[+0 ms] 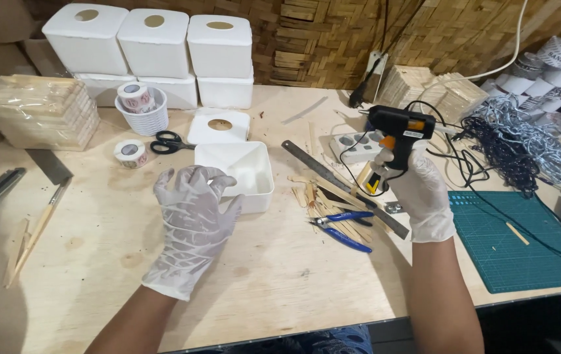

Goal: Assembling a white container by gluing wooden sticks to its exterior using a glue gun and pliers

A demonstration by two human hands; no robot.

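Two gloved hands are working over the desk (97, 262). Toward its middle, the left hand (192, 219) is hovering with fingers spread wide, just in front of the open white box (241, 172), seemingly readying to steady it. Nearer the right edge, the right hand (421, 193) is gripping the glue gun (395, 131), nozzle aimed left, above the steel ruler (342, 187) and blue pliers (342, 229).

both gloved hands raised: left hand (192, 219) open, fingers spread; right hand (419, 190) clenched in a grip
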